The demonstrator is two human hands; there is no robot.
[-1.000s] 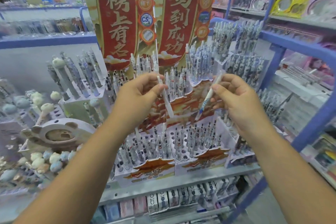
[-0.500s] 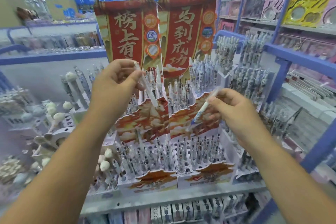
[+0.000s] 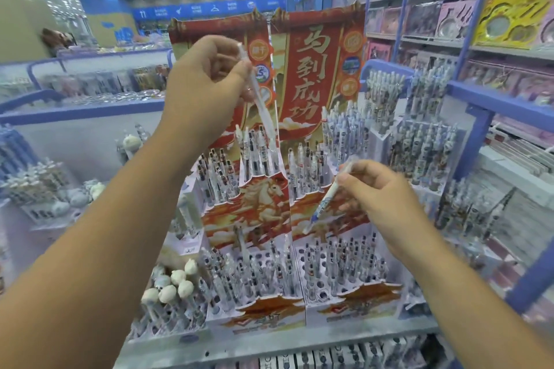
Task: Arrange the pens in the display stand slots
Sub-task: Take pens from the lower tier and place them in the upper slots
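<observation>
At the far left, pens with round plush tops stand in a low stand on the shelf. Your left hand is raised in front of the red banner, its fingers and thumb pinching a clear white pen near the upper end. That pen slants down and to the right, its lower tip just above the pens standing in the upper tier of the display stand. Whether the tip touches a slot cannot be told. To the right and nearer, your right hand grips a white pen with blue markings, fingers curled round its upper part. This pen tilts down and to the left, its tip in front of the stand's red panel, above the lower tier of slots. Further right, more pens fill racks against a blue shelf frame.
</observation>
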